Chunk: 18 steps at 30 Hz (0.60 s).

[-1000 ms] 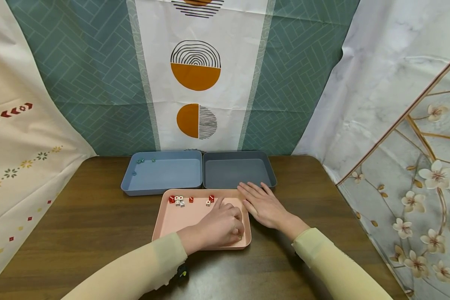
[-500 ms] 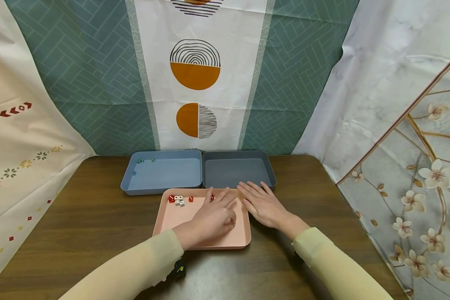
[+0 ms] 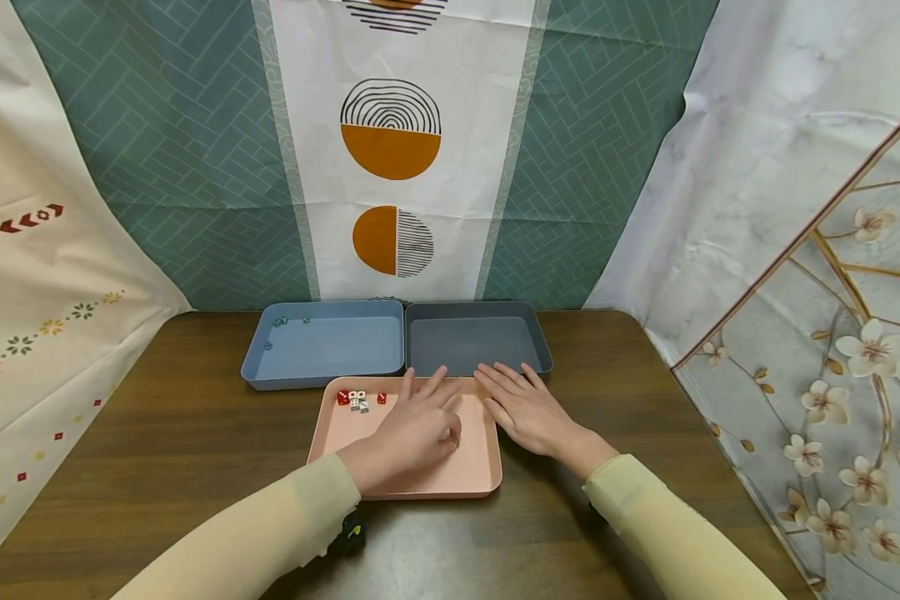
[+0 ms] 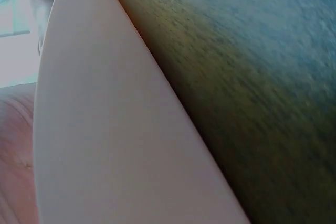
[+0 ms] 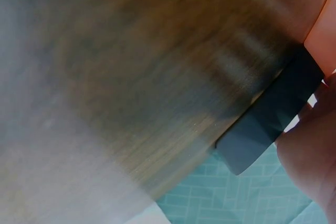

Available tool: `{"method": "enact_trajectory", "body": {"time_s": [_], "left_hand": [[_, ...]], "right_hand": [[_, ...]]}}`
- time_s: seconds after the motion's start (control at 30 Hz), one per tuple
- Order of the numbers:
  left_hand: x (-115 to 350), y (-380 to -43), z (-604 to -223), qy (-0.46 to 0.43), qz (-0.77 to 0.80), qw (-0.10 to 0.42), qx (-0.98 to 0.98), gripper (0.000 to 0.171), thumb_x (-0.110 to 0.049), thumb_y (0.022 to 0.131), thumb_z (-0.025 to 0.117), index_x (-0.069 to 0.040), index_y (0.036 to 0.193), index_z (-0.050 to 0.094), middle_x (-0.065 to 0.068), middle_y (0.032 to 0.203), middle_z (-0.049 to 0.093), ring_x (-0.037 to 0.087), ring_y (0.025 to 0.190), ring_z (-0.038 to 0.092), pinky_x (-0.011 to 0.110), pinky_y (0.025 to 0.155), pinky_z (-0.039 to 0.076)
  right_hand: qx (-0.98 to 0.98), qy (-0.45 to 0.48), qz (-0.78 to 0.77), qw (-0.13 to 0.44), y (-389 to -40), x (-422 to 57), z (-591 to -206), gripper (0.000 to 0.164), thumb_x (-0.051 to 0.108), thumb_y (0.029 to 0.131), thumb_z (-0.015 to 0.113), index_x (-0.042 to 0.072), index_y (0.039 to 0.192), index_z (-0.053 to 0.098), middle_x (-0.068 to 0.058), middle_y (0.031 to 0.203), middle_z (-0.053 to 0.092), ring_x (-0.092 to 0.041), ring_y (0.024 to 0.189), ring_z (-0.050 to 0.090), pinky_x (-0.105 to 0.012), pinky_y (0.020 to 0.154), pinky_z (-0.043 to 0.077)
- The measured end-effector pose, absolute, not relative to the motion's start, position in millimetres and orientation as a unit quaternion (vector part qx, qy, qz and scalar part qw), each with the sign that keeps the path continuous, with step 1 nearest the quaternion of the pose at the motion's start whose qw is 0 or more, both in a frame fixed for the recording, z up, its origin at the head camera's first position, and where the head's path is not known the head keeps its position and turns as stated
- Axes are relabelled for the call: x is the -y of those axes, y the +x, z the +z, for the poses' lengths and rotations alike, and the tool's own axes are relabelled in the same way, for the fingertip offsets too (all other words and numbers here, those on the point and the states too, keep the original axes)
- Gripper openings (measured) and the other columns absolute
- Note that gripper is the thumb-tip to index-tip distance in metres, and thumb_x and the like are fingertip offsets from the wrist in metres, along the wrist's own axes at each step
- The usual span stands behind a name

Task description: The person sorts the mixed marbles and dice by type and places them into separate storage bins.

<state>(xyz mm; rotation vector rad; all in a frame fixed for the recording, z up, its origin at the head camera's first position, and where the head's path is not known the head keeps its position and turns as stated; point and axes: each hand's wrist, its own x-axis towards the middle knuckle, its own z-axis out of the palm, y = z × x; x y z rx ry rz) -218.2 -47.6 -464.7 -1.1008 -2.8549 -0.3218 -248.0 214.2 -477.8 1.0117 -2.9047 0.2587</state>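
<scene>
A pink tray (image 3: 330, 450) lies nearest me on the table. Along its back left are several red and white dice (image 3: 355, 402). Over the middle of this tray, my left hand (image 3: 412, 433) has its index finger and thumb curled together while the other fingers spread forward; I cannot tell whether something is pinched there. My right hand (image 3: 528, 417) lies flat with straight fingers at the tray's back right corner, fingertips close to the grey tray (image 3: 480, 337). The left wrist view is mostly the pink tray's outer wall (image 4: 115, 108).
A blue tray (image 3: 337, 337) stands behind at the left, side by side with the grey one, and a few small green dice (image 3: 281, 322) sit in its left part. Brown tabletop (image 3: 217, 442) surrounds the trays. A patterned curtain (image 3: 217, 167) hangs behind.
My left hand has moved from the pink tray's front right toward its back left, its middle fingers spreading. It now covers the two dice seen near the back. My right hand stays put.
</scene>
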Motion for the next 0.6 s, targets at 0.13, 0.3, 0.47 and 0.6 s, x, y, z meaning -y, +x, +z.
{"method": "enact_trajectory", "body": {"time_s": [0.13,0.3,0.47,0.6], "left_hand": [[48.5,-219.2,-465.0,-0.356,-0.11,0.027,0.928,0.01,-0.028,0.094,0.089,-0.03,0.089,0.081,0.013,0.174,0.042,0.043,0.167,0.021,0.082,0.125,0.01],[48.6,-220.0,-466.1,-0.353,-0.111,0.021,0.929,0.011,-0.03,0.094,0.09,-0.03,0.089,0.081,0.012,0.175,0.041,0.04,0.167,0.021,0.08,0.126,0.008],[49.6,-220.4,-466.1,-0.354,-0.112,0.02,0.928,0.012,-0.03,0.094,0.092,-0.03,0.09,0.08,0.012,0.175,0.041,0.04,0.167,0.021,0.08,0.126,0.008],[51.1,-220.2,-466.1,-0.356,-0.117,0.02,0.927,0.012,-0.03,0.093,0.092,-0.029,0.089,0.081,0.013,0.175,0.04,0.04,0.167,0.023,0.08,0.126,0.008]], "right_hand": [[0.939,0.331,0.086,0.034,-248.7,-214.5,-479.6,0.057,0.034,0.12,0.044,0.015,0.174,0.038,-0.004,0.179,0.034,-0.031,0.166,0.029,-0.064,0.133,0.013],[0.938,0.329,0.097,0.037,-249.3,-214.7,-481.6,0.057,0.032,0.12,0.044,0.014,0.173,0.04,-0.005,0.179,0.036,-0.032,0.165,0.03,-0.064,0.133,0.012],[0.941,0.326,0.086,0.032,-249.6,-214.8,-480.9,0.057,0.033,0.12,0.045,0.016,0.174,0.037,-0.003,0.18,0.033,-0.03,0.166,0.029,-0.062,0.134,0.011],[0.94,0.329,0.086,0.037,-249.6,-215.1,-481.7,0.057,0.033,0.12,0.046,0.015,0.174,0.038,-0.003,0.179,0.034,-0.031,0.166,0.03,-0.063,0.133,0.012]]}}
